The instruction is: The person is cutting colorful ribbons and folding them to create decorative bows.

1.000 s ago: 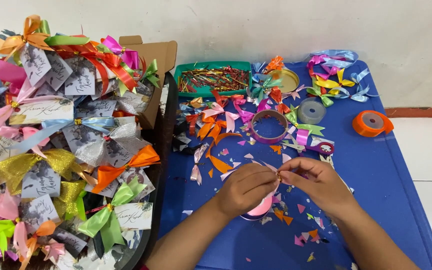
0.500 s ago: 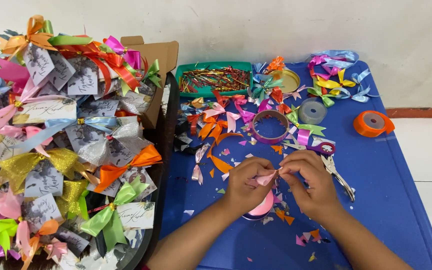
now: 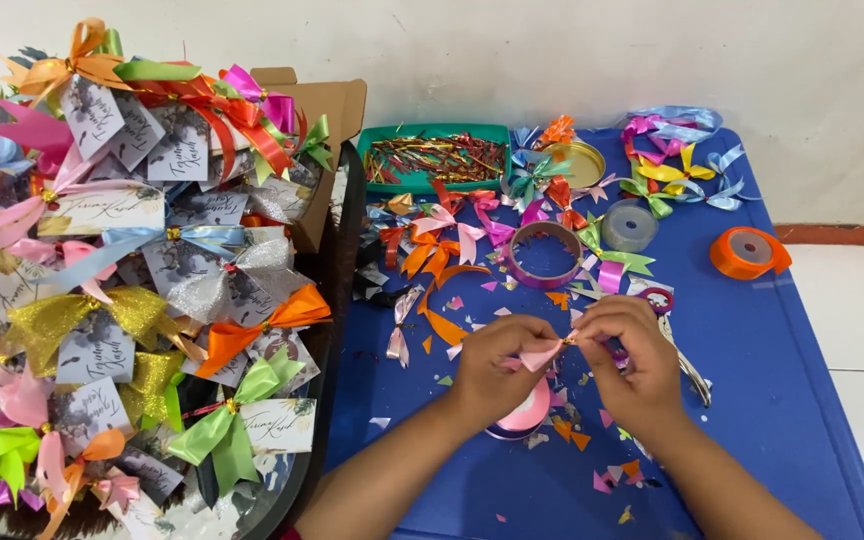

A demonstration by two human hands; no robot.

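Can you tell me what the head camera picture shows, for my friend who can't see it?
Two hands, left hand and right hand, pinch a small pink ribbon bow over a blue table strewn with bright bows and ribbon rolls. A heap of bow-tied gift packets sits left.

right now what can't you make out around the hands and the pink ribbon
- Pink ribbon roll, head view: mostly hidden under the left hand.
- Pink bow: its centre and any tie sit behind the fingertips of both hands; right hand covers that end.
- Scissors: largely hidden behind the right hand.
- Tags on the piled gifts: too small and tilted to tell apart.
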